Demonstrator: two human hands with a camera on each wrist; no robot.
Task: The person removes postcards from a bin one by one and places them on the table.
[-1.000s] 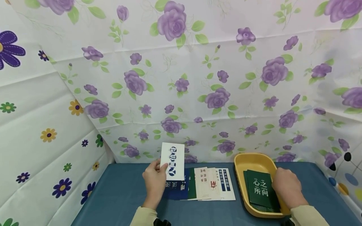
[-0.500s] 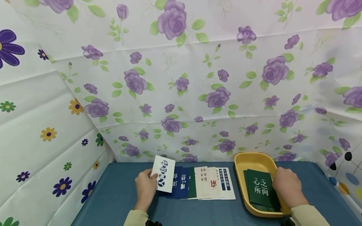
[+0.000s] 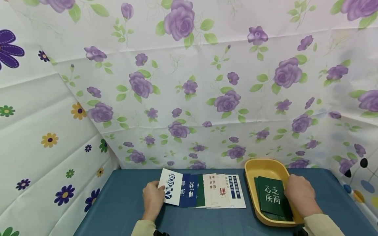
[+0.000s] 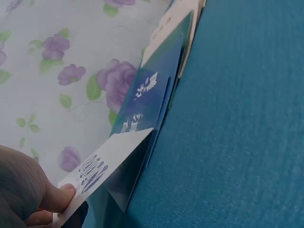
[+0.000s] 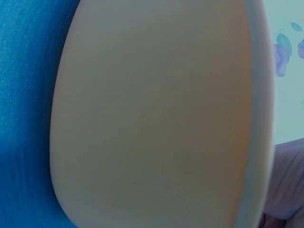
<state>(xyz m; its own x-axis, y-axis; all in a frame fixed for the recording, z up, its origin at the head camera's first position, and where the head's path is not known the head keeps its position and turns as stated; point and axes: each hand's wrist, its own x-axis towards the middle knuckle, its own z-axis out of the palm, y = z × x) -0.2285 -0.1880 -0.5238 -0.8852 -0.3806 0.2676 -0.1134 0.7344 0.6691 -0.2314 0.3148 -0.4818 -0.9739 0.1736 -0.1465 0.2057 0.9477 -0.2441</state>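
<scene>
My left hand (image 3: 153, 199) pinches a white card (image 3: 172, 187) with dark blue lettering by its left edge, thumb on top. In the left wrist view the card (image 4: 107, 159) is tilted, its far end against the blue cards and its near end raised. To its right, blue cards (image 3: 189, 193), a green card (image 3: 200, 191), cream cards (image 3: 211, 195) and a white card with blue bars (image 3: 238, 196) overlap in a row. My right hand (image 3: 299, 193) grips the right rim of a yellow tray (image 3: 251, 170); its fingertips are hidden. Green cards (image 3: 273, 196) with white lettering lie in the tray.
Everything stands on a blue-green table (image 3: 206, 223). A floral sheet (image 3: 200, 108) rises behind the table's back edge, with another flowered sheet (image 3: 35, 167) on the left. The tray's outer wall (image 5: 152, 114) fills most of the right wrist view.
My left hand has brought the white card down and slightly left, from above the blue cards to the left end of the row. The right hand and tray have stayed put.
</scene>
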